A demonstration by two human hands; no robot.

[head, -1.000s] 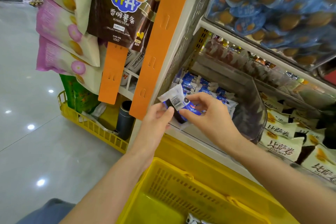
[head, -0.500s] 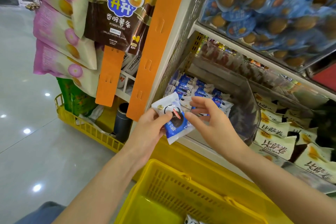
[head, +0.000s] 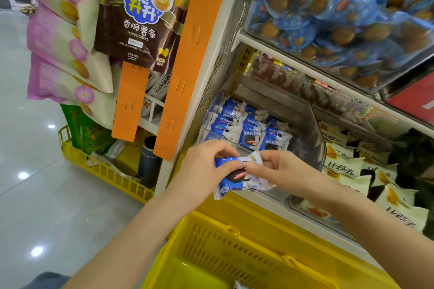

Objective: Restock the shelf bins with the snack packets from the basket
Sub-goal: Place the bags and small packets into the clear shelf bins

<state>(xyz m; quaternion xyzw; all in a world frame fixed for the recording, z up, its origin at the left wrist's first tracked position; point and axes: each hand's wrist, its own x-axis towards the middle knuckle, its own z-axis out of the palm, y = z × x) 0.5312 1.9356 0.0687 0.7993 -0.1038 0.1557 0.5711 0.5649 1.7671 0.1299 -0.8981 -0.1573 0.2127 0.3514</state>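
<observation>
Left hand [head: 201,168] and right hand [head: 280,171] both pinch one blue snack packet [head: 236,179], held above the yellow basket [head: 223,256], just before the clear bin [head: 315,145] of matching packets. Orange hanging strip [head: 178,91] stands left of the bin; cream packets [head: 347,170] lie to its right

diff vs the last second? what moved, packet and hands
The blue cookie packet was turned from barcode side up to printed front and drawn down from the clear bin lip toward the yellow basket. The left hand kept hold; the right hand now pinches its top edge too. Packets in the bin stayed put.
</observation>
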